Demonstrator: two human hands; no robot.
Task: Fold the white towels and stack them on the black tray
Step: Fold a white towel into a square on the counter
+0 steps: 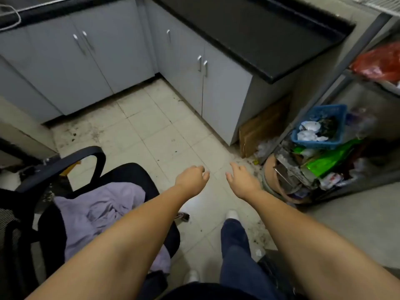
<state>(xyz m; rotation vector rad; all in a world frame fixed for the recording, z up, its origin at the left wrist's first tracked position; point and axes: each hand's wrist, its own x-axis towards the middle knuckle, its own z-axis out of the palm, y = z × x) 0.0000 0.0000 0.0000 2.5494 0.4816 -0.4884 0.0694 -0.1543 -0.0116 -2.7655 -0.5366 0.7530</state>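
A person's left hand (191, 177) and right hand (242, 179) hang empty, fingers loose, over the floor (151, 126); no white towels or tray visible, so the lilac cloth (95, 213) risks being grabbed instead.

Dim, flat indoor light; soft blur throughout, wide-angle bending at edges, faint glare on floor tiles (173, 131).

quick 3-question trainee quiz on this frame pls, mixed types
1. True or false: the left hand grips a white towel.
2. What lies on the seat of the office chair? A) lilac cloth B) black tray C) blue basket
3. Fill in: the blue basket sits on the metal rack, to the person's ____.

Key: 1 false, both the left hand and the right hand hold nothing, and no towel or tray is in view. 2 A, the lilac cloth. 3 right.
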